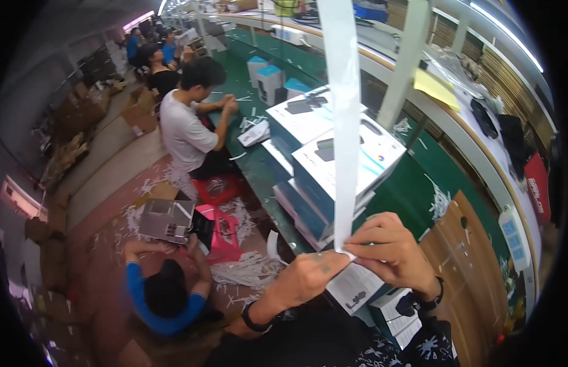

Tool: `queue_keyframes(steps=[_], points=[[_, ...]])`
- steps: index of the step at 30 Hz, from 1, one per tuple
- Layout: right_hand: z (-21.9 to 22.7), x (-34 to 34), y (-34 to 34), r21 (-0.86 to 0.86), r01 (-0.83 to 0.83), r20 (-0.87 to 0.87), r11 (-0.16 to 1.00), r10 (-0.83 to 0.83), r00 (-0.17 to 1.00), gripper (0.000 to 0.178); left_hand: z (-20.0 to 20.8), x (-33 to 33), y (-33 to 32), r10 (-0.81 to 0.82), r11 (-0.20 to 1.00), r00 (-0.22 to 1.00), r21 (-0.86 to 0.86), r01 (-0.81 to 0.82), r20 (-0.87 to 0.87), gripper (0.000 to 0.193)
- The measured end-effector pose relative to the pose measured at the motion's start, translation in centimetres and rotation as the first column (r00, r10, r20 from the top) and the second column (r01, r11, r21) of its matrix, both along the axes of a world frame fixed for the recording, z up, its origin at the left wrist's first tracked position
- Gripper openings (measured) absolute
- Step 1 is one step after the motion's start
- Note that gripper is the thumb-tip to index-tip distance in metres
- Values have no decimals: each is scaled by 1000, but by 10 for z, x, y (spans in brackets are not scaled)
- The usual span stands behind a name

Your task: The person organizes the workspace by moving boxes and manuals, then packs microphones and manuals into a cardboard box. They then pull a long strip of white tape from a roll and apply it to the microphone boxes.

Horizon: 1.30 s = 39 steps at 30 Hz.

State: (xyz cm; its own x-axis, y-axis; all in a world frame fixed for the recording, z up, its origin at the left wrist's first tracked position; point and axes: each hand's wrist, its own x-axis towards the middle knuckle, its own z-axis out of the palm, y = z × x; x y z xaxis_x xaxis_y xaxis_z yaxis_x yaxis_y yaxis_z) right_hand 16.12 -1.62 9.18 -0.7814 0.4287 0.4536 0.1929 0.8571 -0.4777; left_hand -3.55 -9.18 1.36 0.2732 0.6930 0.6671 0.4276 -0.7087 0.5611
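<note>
A long white strip [346, 140], like paper or label backing, runs upward from my hands past the top of the view. Its lower end is pinched and folded between my fingertips. My left hand [311, 276] is closed on the strip's end from the left. From the right, my right hand [391, 251] pinches the same end with thumb and fingers. Just below them lies a white printed box [355, 287], partly covered by my hands. Another box [399, 318] stands by my right wrist. Behind the strip rises a stack of white and dark teal boxes [323, 162].
A green workbench [412, 189] runs away to the far left, with a brown board [467, 257] on its right. A post [406, 61] and a power strip [514, 237] border it. One person [189, 122] sits at the bench; another [167, 293] crouches among paper scraps [247, 269].
</note>
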Motion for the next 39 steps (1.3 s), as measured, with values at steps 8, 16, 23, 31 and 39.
queue_keyframes(steps=[8,16,23,31,39], points=[[-9,19,-3,-156,44,-134,987,-65,989,23,-6,16,-5,8,998,997,-55,-4,71,29],[-141,95,20,-106,733,-296,672,-725,622,17,-17,-18,-30,478,796,871,-365,-483,-110,12],[-348,165,10,-47,920,454,390,-812,367,17,-39,-14,-28,459,771,882,-541,-335,107,20],[-338,160,13,-214,830,412,515,-723,554,20,-47,-5,-19,487,781,862,-513,-357,143,17],[-341,140,-32,136,790,269,598,-790,552,54,-48,-4,-8,446,777,890,-533,-335,90,16]])
